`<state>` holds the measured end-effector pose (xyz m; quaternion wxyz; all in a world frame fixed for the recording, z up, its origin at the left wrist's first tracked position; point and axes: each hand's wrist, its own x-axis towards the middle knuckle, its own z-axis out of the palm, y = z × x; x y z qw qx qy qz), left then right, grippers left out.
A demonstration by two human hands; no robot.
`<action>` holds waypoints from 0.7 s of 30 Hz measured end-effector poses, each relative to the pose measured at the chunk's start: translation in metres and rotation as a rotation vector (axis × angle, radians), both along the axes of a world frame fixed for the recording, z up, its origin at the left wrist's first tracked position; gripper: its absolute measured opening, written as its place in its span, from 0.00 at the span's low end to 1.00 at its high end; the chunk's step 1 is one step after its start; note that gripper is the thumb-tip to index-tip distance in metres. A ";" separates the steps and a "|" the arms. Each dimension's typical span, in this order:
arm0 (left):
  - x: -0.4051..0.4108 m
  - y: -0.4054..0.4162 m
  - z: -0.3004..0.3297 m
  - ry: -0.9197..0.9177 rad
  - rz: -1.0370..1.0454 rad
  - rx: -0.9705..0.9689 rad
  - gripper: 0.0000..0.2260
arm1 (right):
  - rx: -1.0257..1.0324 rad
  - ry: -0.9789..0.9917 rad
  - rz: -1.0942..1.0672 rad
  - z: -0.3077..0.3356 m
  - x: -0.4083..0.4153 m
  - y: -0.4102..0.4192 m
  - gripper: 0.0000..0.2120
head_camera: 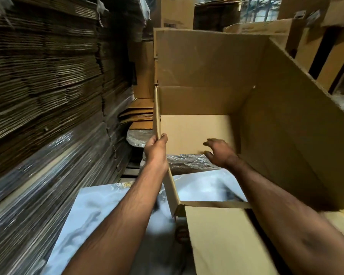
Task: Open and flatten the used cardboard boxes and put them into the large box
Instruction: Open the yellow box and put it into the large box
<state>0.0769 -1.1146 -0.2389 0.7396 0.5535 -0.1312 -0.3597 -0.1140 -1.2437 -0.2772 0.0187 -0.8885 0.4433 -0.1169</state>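
Here, a cardboard box [256, 116] fills the frame from centre out to 3 o'clock, open at both ends so the view runs straight through it. The left hand [155, 150], just left of centre, pinches the box's left wall edge, thumb on one side and fingers on the other. The right hand [219, 152] is inside the box, fingers spread and loosely bent, holding nothing; whether its fingertips touch the far flap is hard to make out.

The left wall shows only as a thin edge running from 12 o'clock down to the left hand. The right wall slants from 1 o'clock to 4 o'clock, its top rim ragged. A lower flap [226, 241] hangs towards 5 o'clock, cut off by the bottom of the frame.

Room is tight. At 9 o'clock a high stack of flattened cardboard [44, 80] stands close beside the left forearm, its lower part wrapped in shiny film and blurred. A narrow gap between stack and box runs up towards 11 o'clock, partly filled by loose flat sheets [137, 116]. Below the arms, at 6 to 7 o'clock, lies a pale marbled surface [95, 211].

Other boxes [177, 12] at 12 to 2 o'clock are largely hidden behind the held box. Which of them, if any, is the large box cannot be told. A crumpled film patch [187, 161] shows through the open bottom.
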 end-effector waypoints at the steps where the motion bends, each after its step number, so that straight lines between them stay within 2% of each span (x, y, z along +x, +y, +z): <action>1: 0.001 -0.001 -0.005 0.022 0.024 0.003 0.07 | -0.060 -0.040 0.010 0.006 0.004 0.003 0.22; 3: 0.001 -0.003 -0.015 0.065 0.076 0.026 0.05 | -0.155 -0.108 0.008 0.023 0.010 0.008 0.22; 5: 0.000 -0.001 -0.021 0.098 0.127 0.040 0.05 | -0.137 -0.093 0.027 0.038 0.016 0.012 0.21; 10: 0.000 0.004 -0.018 0.099 0.233 0.091 0.15 | 0.322 0.189 0.206 0.044 0.042 0.034 0.21; 12: 0.001 0.007 -0.017 0.096 0.260 0.130 0.19 | 0.390 0.258 0.220 0.039 0.052 0.047 0.22; 16: 0.003 0.013 -0.015 0.131 0.254 0.126 0.27 | 0.273 0.180 0.218 0.027 0.062 0.052 0.20; 21: 0.005 0.017 -0.012 0.092 0.247 0.148 0.28 | -0.030 -0.020 0.196 0.055 0.061 0.044 0.23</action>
